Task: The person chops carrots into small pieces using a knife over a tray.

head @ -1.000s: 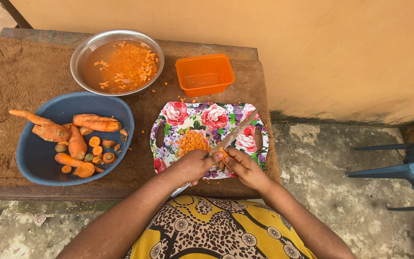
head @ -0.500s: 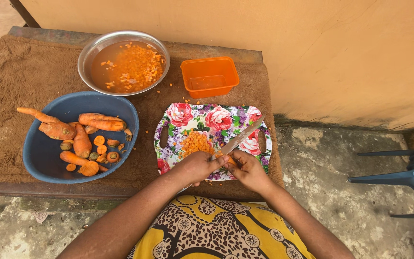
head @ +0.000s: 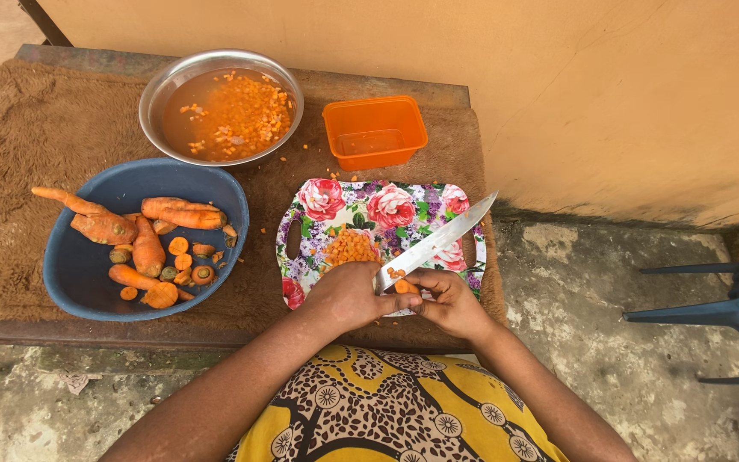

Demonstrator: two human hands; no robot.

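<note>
Left hand: the left hand [head: 354, 295] is curled down over the near edge of the floral board, fingers closed on the heel of the blade; whether it pins any carrot I cannot tell.
Right hand: the right hand [head: 448, 301] is closed around the knife's handle end, which is hidden in the grip (a small carrot piece [head: 404, 287] sits between the two hands).
Knife: the knife [head: 434, 244] has a long, pale steel blade; its long axis runs diagonally, tip pointing up and to the right, toward the wall, with orange flecks stuck near the heel.
Cutting board: the cutting board [head: 391, 210] is a flat rounded rectangle, glossy, printed with roses, lying on the tabletop [head: 36, 137], which is draped in a rough brown cloth.
Diced carrot: a heap of diced carrot [head: 350, 248] lies on the board just left of the blade.
Farther out: a square orange plastic tub [head: 375, 131], a round metal bowl [head: 168, 85] of water and carrot bits, a blue basin [head: 87, 274] of whole carrots [head: 183, 212].
</note>
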